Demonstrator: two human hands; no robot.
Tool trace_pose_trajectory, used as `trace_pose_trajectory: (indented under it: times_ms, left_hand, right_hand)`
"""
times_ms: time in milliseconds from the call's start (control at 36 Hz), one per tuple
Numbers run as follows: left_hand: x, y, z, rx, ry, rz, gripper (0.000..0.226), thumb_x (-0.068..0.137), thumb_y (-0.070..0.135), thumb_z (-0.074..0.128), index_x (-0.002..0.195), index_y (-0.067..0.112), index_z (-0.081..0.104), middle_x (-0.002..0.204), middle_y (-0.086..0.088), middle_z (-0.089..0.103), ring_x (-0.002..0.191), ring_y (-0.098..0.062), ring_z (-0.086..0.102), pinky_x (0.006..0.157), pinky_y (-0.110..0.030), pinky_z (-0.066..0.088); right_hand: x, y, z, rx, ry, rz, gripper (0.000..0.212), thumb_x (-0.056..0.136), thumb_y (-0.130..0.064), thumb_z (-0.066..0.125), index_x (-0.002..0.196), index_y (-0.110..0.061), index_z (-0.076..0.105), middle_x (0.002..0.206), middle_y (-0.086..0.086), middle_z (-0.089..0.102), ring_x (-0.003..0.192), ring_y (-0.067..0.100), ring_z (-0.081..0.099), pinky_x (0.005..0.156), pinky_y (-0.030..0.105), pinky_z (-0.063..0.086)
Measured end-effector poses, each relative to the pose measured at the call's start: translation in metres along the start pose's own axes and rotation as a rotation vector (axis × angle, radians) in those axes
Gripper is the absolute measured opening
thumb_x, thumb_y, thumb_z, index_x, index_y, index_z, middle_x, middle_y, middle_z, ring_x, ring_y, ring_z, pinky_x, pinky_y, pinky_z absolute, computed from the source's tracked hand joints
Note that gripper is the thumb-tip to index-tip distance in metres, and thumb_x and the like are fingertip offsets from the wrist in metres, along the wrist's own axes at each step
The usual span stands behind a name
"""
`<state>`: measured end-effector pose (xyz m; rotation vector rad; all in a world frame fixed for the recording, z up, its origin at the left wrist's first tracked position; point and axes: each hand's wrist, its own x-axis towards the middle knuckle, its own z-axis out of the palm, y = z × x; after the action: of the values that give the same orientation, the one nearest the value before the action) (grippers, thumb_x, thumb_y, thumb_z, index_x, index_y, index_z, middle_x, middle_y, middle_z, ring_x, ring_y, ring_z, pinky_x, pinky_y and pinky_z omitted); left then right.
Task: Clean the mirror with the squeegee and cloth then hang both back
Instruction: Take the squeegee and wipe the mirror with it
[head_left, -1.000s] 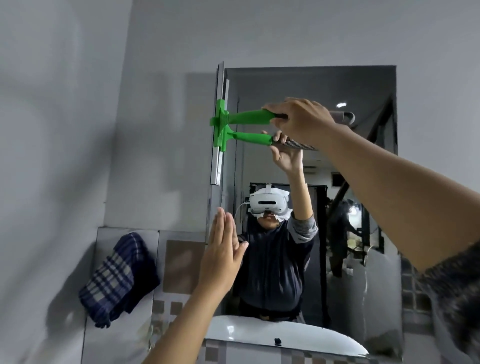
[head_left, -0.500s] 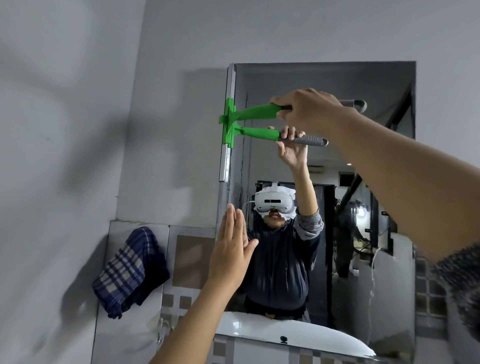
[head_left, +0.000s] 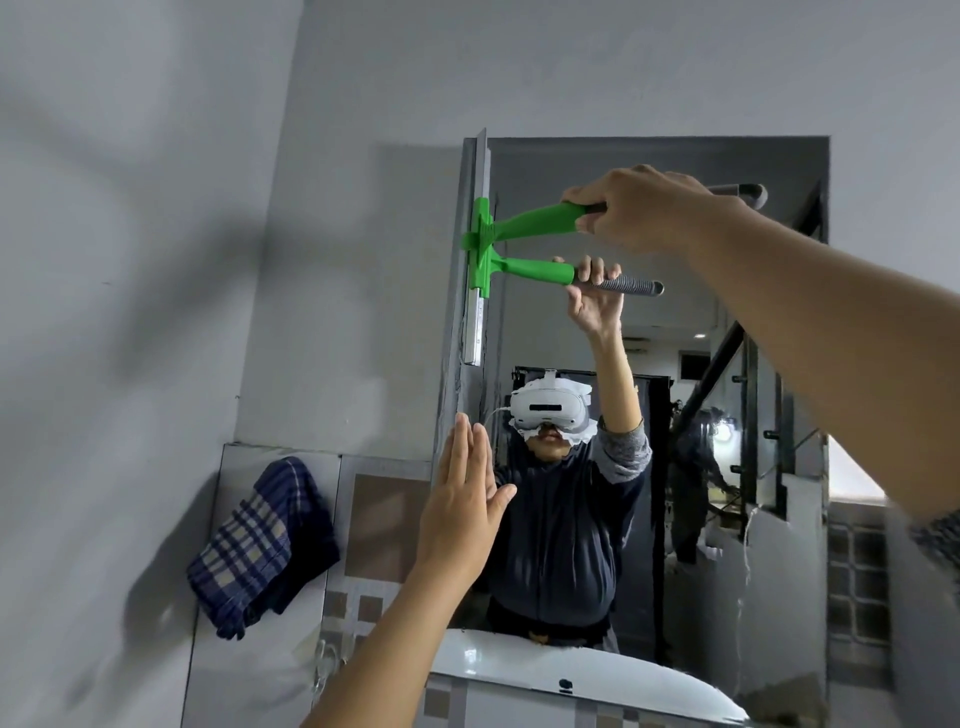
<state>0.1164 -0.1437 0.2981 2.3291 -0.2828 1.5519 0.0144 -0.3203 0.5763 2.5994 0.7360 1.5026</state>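
The mirror (head_left: 727, 467) hangs on the grey wall ahead. My right hand (head_left: 644, 208) grips the green squeegee (head_left: 535, 221) by its handle. The blade stands upright against the mirror's upper left edge, and its reflection shows just below it. My left hand (head_left: 462, 509) is flat with fingers together, close to or on the mirror's lower left edge; touch is unclear. It holds nothing. A blue plaid cloth (head_left: 260, 545) hangs on the tiled wall to the left of the mirror, apart from both hands.
A white basin (head_left: 545, 670) sits below the mirror, with tiles under and beside it. The grey side wall (head_left: 104, 364) runs close on the left. The mirror reflects me with a headset, and a stair rail behind.
The view has shifted, so the mirror now sits further right and lower in frame. The squeegee stays at the mirror's upper left edge in my right hand. My left hand keeps its flat pose.
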Motion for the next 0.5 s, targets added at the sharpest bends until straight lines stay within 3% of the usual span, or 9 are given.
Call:
trace_pose_trajectory:
  times_ms: [222,361,500]
  left_hand:
    - [0.001,0.001,-0.001,-0.009,0.0,-0.007,0.078,0.092,0.043,0.044,0.144,0.022,-0.011,0.152,0.005,-0.021,0.136,-0.006,-0.016,0.106,-0.018,0.025]
    - [0.001,0.001,0.0,-0.005,0.007,-0.005,0.078,0.092,0.044,0.043,0.144,0.02,-0.009,0.151,0.005,-0.02,0.138,-0.008,-0.014,0.106,-0.02,0.028]
    - [0.002,-0.001,0.003,-0.012,0.005,-0.011,0.08,0.091,0.043,0.045,0.142,0.022,-0.013,0.153,0.003,-0.019,0.139,-0.011,-0.011,0.104,-0.024,0.033]
  right_hand:
    - [-0.012,0.02,-0.002,0.038,-0.013,0.066,0.033,0.095,-0.026,0.041,0.127,-0.025,0.051,0.116,0.011,0.061,0.095,0.026,0.053,0.08,0.037,0.037]
    - [-0.028,0.044,0.0,0.067,-0.001,0.106,0.036,0.096,-0.026,0.041,0.132,-0.03,0.045,0.1,0.007,0.058,0.08,0.022,0.051,0.075,0.036,0.04]
    - [-0.045,0.071,0.007,0.1,0.021,0.131,0.032,0.096,-0.025,0.043,0.127,-0.026,0.049,0.104,0.014,0.062,0.062,0.016,0.05,0.069,0.039,0.046]
